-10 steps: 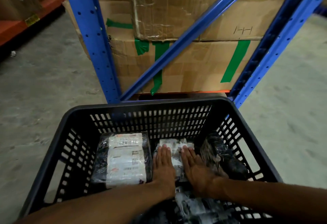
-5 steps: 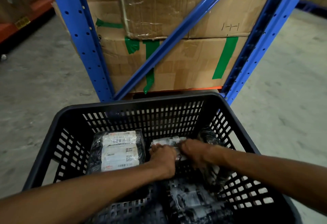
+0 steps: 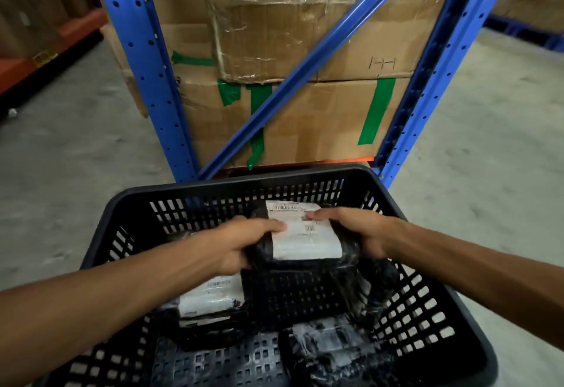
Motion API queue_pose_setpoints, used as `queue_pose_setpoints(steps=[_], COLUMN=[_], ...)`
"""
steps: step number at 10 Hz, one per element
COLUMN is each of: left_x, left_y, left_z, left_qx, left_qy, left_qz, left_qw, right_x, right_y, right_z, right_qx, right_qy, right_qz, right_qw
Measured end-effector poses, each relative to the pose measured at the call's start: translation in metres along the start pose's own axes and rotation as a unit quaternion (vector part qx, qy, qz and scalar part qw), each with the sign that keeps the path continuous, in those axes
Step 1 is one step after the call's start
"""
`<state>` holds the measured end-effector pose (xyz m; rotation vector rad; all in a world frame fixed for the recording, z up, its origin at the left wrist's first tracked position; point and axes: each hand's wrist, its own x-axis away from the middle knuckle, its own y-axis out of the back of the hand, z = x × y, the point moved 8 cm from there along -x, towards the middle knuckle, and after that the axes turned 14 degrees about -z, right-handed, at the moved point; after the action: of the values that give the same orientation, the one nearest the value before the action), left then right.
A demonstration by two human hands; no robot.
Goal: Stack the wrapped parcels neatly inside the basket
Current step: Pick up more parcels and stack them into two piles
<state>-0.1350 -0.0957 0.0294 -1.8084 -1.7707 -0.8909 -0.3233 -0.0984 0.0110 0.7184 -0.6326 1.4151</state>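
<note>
Above the basket (image 3: 439,353) floor, my left hand (image 3: 244,243) and right hand (image 3: 357,234) stretch forward, fingers (image 3: 317,215) clamped on a glossy black-wrapped parcel (image 3: 302,243) with a white label; beyond the basket stand taped cardboard boxes (image 3: 305,118).

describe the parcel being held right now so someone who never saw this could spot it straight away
Find the black slatted basket in front of the blue rack. Above its middle, the left hand and right hand grip one black-wrapped parcel by its two ends. Unlike the other parcels lying on the basket floor, it is lifted and shows a white shipping label face up.
</note>
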Motion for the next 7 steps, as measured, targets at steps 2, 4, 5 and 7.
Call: queue_pose_setpoints(steps=[2, 4, 5, 7], left_x=[-0.012, -0.044, -0.054, -0.074], left_y=[-0.013, -0.032, -0.037, -0.04], left_z=[0.029, 0.036, 0.04, 0.071], left_qx=[-0.136, -0.268, -0.359, -0.438], left_qy=[-0.019, -0.064, -0.072, -0.027], left_qz=[-0.048, -0.134, -0.169, -0.183], left_qw=[0.989, 0.952, 0.915, 0.88], right_x=[-0.011, -0.035, -0.05, -0.061], right_y=[-0.011, -0.003, -0.003, -0.015], right_z=[-0.027, -0.031, -0.035, -0.041], right_qx=[0.109, 0.123, 0.17, 0.325], right_qy=[-0.025, 0.01, 0.044, 0.128], right_qz=[-0.018, -0.11, -0.172, -0.196], right_qw=[0.994, 0.986, 0.969, 0.916])
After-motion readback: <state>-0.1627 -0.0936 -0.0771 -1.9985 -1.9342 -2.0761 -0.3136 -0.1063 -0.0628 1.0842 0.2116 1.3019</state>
